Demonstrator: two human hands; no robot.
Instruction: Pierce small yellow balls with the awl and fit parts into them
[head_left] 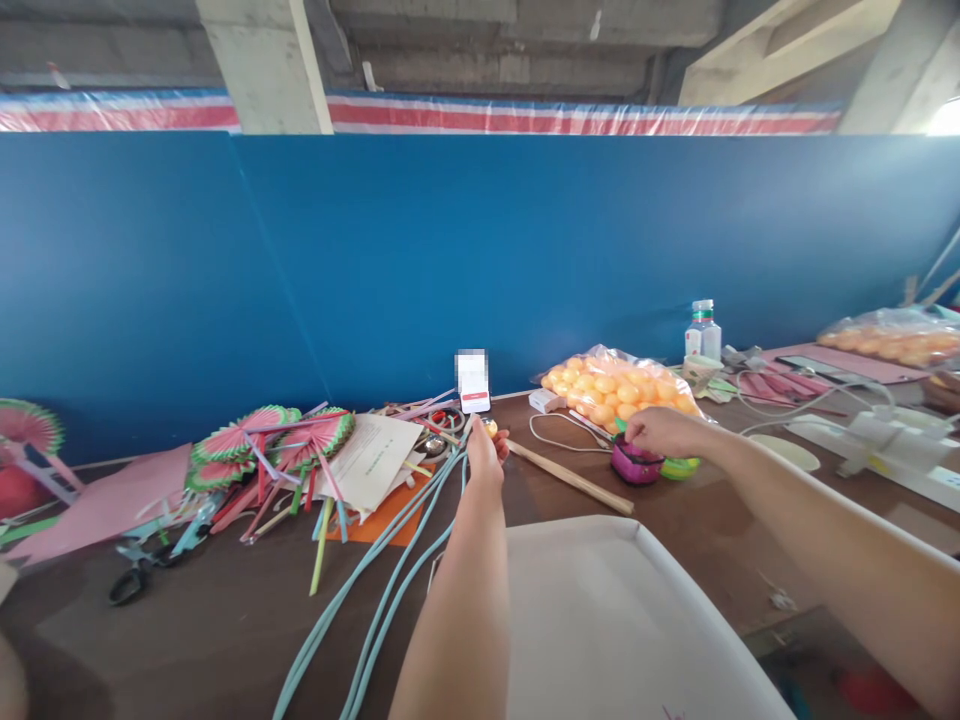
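Observation:
My left hand (487, 452) reaches forward at the centre, its fingers curled round a small shiny yellow-orange thing (490, 427) that is partly hidden. Just beyond it a phone (474, 385) with a lit screen stands upright against the blue partition. My right hand (664, 432) is at a small purple container (636, 466), fingers bent together over its top. A bit of green shows by the fingertips; what they pinch, if anything, is hidden. Beside the container lies a bright green dish-like thing (681, 467). A wooden stick (574, 480) lies between my hands.
A clear bag of orange balls (615, 385) lies behind my right hand, with plastic bottles (703, 335) beyond. Pale blue cords (375, 590) run under my left forearm. Paper fans (247, 440), papers (367, 460) and scissors (135, 570) spread leftward. A white board (600, 610) lies in front.

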